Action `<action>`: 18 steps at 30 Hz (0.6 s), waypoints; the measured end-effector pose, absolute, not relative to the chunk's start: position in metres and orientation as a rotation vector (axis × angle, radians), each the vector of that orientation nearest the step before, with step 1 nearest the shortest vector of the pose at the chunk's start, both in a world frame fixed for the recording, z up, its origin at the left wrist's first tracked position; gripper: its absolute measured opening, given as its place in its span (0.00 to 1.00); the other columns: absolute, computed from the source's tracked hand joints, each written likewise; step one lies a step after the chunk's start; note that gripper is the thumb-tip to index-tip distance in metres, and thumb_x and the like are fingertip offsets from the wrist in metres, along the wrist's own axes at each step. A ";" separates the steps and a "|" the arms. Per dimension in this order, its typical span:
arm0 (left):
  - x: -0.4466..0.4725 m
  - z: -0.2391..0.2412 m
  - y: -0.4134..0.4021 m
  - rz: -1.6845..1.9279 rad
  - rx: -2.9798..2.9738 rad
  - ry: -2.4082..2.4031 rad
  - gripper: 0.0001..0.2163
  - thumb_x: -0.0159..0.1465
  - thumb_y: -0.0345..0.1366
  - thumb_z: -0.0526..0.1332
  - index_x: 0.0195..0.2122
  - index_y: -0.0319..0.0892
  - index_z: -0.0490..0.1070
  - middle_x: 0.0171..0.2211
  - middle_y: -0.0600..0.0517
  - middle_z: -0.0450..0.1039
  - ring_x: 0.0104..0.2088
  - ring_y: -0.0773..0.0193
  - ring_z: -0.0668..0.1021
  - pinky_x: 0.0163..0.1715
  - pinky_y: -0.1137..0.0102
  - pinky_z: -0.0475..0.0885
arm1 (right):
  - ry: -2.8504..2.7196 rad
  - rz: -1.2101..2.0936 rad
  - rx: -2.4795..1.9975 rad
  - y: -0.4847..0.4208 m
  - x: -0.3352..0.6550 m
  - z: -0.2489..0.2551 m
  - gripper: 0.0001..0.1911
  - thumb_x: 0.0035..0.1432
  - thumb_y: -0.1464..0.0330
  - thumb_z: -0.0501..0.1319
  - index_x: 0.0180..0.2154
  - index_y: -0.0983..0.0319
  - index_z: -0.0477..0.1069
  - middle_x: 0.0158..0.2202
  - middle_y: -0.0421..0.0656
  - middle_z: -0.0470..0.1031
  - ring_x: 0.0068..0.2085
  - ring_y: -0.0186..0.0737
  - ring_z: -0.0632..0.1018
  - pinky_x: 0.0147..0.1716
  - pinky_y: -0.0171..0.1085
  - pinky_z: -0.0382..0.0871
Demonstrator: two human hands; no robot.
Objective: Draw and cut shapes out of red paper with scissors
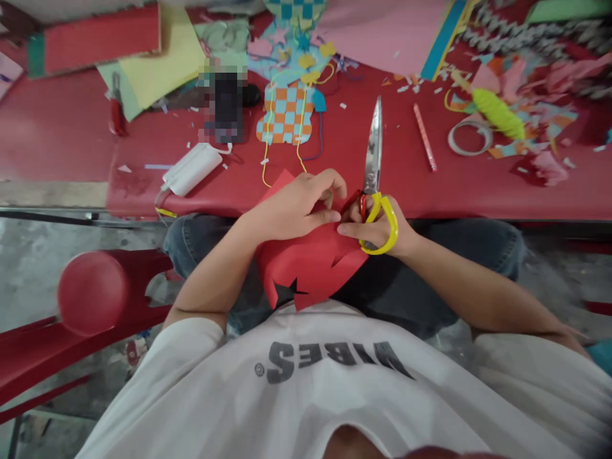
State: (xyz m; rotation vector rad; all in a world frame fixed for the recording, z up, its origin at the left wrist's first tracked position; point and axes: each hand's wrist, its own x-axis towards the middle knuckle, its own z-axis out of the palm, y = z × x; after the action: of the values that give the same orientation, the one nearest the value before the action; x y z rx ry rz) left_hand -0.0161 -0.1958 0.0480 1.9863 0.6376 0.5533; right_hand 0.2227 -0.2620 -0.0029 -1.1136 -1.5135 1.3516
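Note:
A sheet of red paper [306, 264] lies over my lap at the table edge, with a star-shaped hole and a slit cut in it. My left hand [303, 204] rests across the paper, its fingers curled around the sheet and the fingertips partly hidden. In my right hand [389, 223] is a pair of scissors [373, 156] with a yellow handle loop, blades together and pointing away from me. My right thumb touches the paper's right side. A small dark red part shows by my right fingers; I cannot tell what it is.
On the red table [344, 153] lie a checkered paper piece [287, 111] with yellow strings, a white power bank [192, 169], a phone [228, 105], a pink pencil [424, 137], a tape roll [471, 137], yellow yarn [498, 113] and paper scraps. A red stool [93, 293] stands at left.

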 end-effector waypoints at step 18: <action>-0.001 0.040 -0.267 0.751 1.624 0.781 0.18 0.69 0.55 0.75 0.46 0.44 0.83 0.41 0.45 0.87 0.41 0.56 0.87 0.44 0.65 0.81 | -1.358 0.298 -1.144 -0.229 0.213 0.071 0.27 0.72 0.45 0.70 0.34 0.54 0.62 0.38 0.46 0.81 0.41 0.47 0.86 0.45 0.49 0.85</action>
State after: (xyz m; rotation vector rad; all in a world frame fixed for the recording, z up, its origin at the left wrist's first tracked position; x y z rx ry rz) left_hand -0.0009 -0.2668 0.0397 1.6235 0.7811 0.7511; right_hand 0.2131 -0.2286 0.0707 -1.1435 -1.3577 0.2977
